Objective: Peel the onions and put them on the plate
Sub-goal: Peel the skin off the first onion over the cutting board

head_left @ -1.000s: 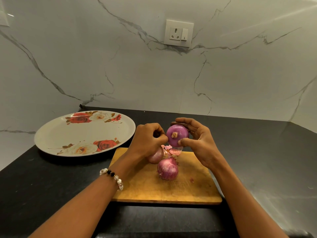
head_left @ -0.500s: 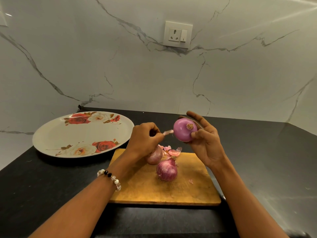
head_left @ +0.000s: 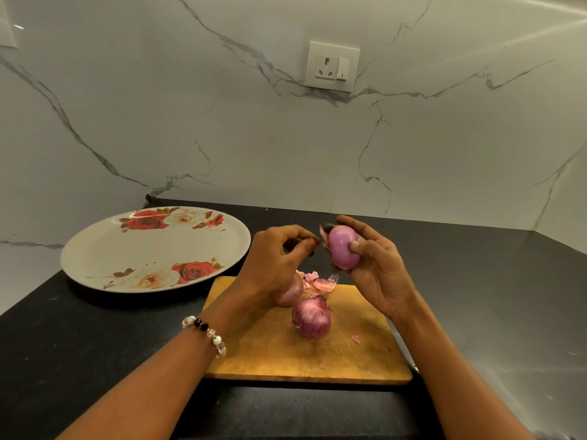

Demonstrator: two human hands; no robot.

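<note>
Onion in hand: peeled onion (head_left: 342,246), smooth and pink-purple, held up above the far edge of the cutting board (head_left: 305,347), with a flap of loose skin (head_left: 324,232) sticking off its upper left.
Right grip: right hand (head_left: 374,265) curls its fingers behind the peeled onion and presses the thumb on its front, palm turned toward the camera.
Left grip: left hand (head_left: 279,258) has thumb and fingertips pinched narrowly together just beside the loose skin; whether they touch it I cannot tell.
Other onions: one unpeeled onion (head_left: 311,317) sits on the board near its middle; a second onion (head_left: 290,292) lies just behind it, partly hidden under the left hand.
Scraps: peel bits (head_left: 317,281) lie at the board's far edge, one flake (head_left: 355,338) nearer.
Plate: flowered plate (head_left: 152,249) on the black tabletop (head_left: 79,344), left of the board, holding no onions.
Arms: both forearms reach in from the bottom; a bead bracelet (head_left: 206,333) circles the left wrist.
Wall: marble wall with a socket (head_left: 332,66).
</note>
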